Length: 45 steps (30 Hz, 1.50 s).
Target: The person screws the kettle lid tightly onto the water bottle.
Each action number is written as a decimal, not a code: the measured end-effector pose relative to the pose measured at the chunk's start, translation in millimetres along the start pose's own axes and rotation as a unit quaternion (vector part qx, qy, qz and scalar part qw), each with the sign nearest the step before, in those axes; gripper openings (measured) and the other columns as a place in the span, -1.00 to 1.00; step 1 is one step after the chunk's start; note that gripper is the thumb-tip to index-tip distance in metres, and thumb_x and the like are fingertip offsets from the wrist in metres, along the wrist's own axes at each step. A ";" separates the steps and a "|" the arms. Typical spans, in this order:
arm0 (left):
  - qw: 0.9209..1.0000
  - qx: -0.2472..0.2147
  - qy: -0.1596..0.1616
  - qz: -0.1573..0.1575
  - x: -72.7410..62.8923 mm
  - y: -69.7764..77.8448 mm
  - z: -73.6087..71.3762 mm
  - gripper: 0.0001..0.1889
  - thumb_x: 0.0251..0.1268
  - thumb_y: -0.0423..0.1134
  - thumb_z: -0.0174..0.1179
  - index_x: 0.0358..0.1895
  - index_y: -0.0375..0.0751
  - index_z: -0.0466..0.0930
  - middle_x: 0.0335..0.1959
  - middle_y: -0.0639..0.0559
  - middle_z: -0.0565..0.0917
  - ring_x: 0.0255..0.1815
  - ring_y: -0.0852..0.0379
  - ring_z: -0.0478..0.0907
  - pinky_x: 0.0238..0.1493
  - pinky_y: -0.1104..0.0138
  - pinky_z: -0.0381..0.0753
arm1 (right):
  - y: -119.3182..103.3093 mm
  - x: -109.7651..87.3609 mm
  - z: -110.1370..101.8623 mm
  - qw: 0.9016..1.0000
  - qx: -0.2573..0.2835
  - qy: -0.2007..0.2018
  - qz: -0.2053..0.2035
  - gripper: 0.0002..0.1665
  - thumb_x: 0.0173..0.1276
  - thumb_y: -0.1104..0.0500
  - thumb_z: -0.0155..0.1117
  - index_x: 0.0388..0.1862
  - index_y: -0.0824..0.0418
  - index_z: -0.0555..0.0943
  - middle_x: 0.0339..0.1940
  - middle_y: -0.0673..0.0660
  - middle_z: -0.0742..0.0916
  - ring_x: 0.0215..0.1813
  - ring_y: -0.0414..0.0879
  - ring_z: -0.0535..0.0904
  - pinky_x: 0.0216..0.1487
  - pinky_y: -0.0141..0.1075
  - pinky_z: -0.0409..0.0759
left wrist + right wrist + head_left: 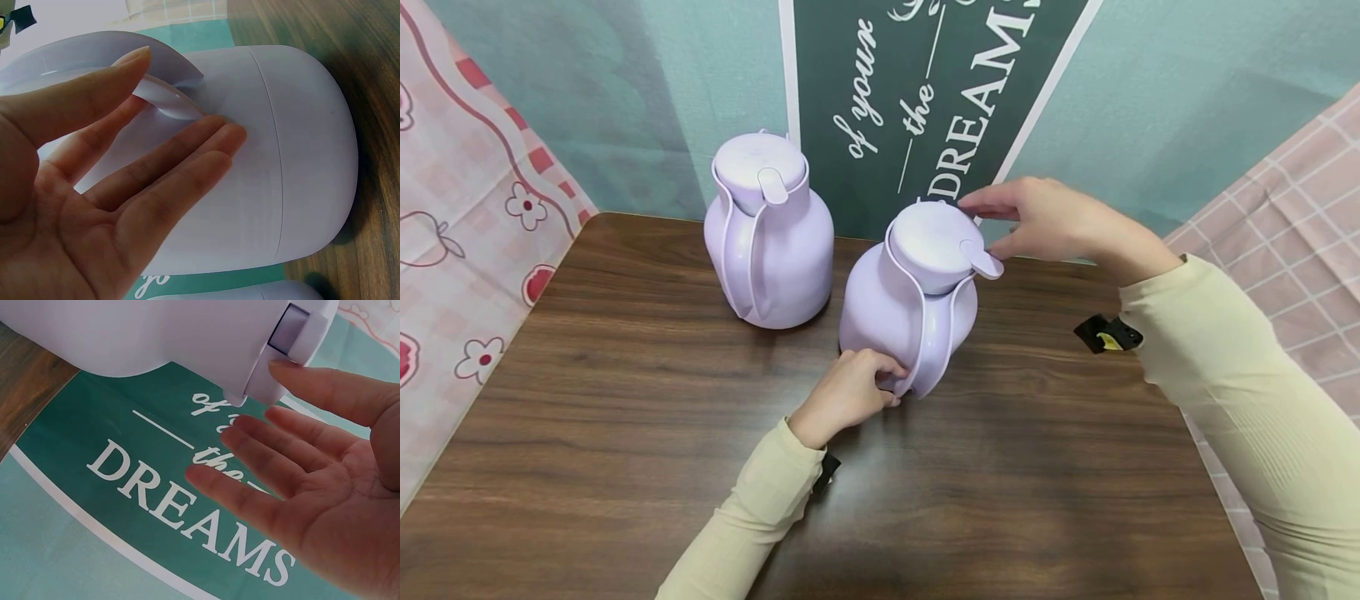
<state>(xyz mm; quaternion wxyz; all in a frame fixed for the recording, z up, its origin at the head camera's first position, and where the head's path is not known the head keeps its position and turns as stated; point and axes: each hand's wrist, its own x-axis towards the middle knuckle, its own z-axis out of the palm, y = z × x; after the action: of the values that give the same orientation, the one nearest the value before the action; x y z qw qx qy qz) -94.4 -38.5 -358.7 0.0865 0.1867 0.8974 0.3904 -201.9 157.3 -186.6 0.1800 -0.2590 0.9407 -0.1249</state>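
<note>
Two lavender vacuum jugs stand on the table, each with a round lid and a loop handle. My left hand [847,392] is at the lower end of the right jug's handle [932,346]. In the left wrist view its fairly straight fingers [187,169] lie against or close to the body of that jug [250,187], and the thumb is beside the handle. Beside the lid [931,237] my right hand [1048,218] has its fingers extended. In the right wrist view the right thumb [325,387] is at the lid's edge, while the other fingers spread below the spout side.
The second jug [782,258] stands to the left, a small gap away. Behind both hangs a teal cloth [625,100] with a dark green lettered panel [827,83]. Brown wood-grain table [625,400] spreads in front. Patterned pink cloths [467,250] border the sides.
</note>
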 end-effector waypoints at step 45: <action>1.000 -0.002 0.001 -0.006 2.0 -1.5 2.0 -0.74 -0.15 -0.36 0.39 -0.26 -0.14 0.70 -0.30 0.10 0.68 -0.28 0.10 0.54 -0.21 0.29 0.46 | -13.3 -4.0 0.1 1.000 -0.018 0.021 -0.014 -0.28 -0.05 0.38 0.16 0.22 0.25 0.40 0.11 0.26 0.56 0.11 0.16 0.48 0.07 -0.02 0.38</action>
<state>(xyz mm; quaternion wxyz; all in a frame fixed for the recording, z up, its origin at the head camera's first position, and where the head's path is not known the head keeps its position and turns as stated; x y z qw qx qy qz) -96.0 -37.3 -361.2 0.0885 0.1809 0.8977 0.3919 -192.8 148.3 -181.2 0.1536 -0.2728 0.9427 -0.1155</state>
